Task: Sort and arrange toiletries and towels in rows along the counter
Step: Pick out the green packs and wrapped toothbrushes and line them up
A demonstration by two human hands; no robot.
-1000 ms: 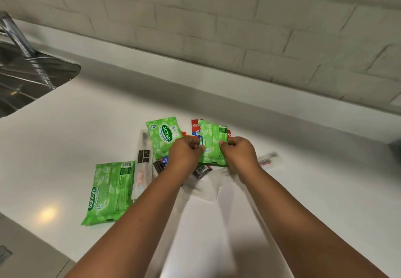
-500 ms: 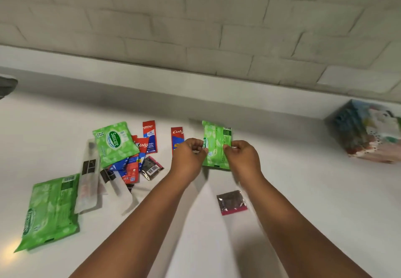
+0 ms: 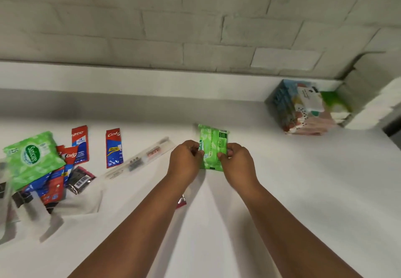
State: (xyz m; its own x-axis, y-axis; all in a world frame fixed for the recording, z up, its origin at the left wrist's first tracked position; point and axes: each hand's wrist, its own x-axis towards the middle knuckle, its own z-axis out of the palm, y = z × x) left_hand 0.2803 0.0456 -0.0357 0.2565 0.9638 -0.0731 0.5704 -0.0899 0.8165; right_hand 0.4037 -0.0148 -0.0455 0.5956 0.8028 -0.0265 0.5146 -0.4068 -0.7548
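Both my hands hold one small green wipes packet point(image 3: 213, 145) above the white counter point(image 3: 303, 191). My left hand point(image 3: 186, 160) pinches its left edge and my right hand point(image 3: 237, 161) pinches its right edge. At the far left a second green wipes packet point(image 3: 32, 158) lies on a heap of red and blue toothpaste sachets point(image 3: 65, 169). Two more toothpaste sachets point(image 3: 114, 147) lie apart beside the heap. A clear wrapped toothbrush point(image 3: 141, 158) lies slanted between the heap and my left hand. A small pink sachet point(image 3: 181, 201) peeks out from under my left forearm.
A stack of patterned tissue packs point(image 3: 303, 108) stands at the back right by the wall corner, with a green pack point(image 3: 334, 102) and white folded towels point(image 3: 377, 104) behind it. A low white ledge point(image 3: 130, 78) runs along the grey brick wall.
My hands have carried the green packet to the right, away from the heap. The view has swung right: the sink and the large wipes pack have left it, and the tissue packs have come in.
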